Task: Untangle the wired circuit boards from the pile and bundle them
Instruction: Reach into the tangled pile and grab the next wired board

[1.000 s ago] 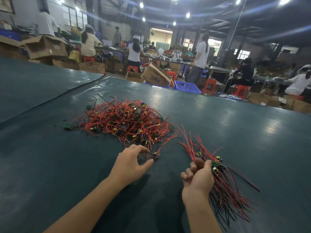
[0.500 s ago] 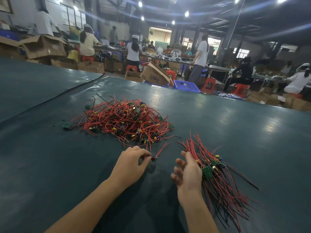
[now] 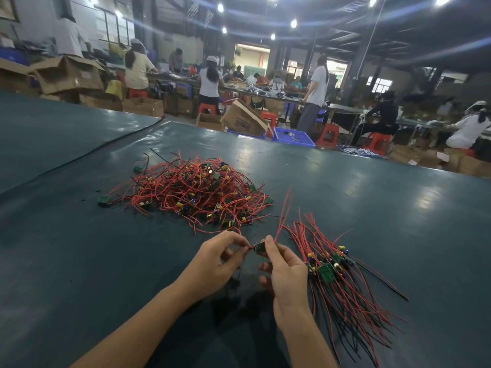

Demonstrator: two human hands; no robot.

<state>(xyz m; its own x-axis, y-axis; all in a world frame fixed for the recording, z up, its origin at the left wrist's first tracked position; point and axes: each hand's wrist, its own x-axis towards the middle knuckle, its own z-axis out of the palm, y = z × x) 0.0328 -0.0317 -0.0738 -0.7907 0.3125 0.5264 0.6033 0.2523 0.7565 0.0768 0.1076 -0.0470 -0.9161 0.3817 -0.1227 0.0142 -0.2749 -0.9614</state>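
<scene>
Left hand (image 3: 215, 261) and right hand (image 3: 287, 272) both pinched one circuit board (image 3: 259, 247) above the table (image 3: 79, 261), between the pile (image 3: 196, 195) and the bundle (image 3: 332, 266); blue crate (image 3: 292, 136) behind, contents unreadable.

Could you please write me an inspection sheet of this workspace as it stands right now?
Surface: dark green table, glossy, with a seam at its far left.
Job's things: tangled pile of red-wired boards mid-table; sorted bundle to its right; single board held up between the hands.
Clutter: stray board lying left of the pile.
Grippers: left hand and right hand both pinch the single board with their fingers.
Cables: red and black wires fan out from the bundle.
Surroundings: cardboard boxes, blue crate, red stool, workers at far benches.
</scene>
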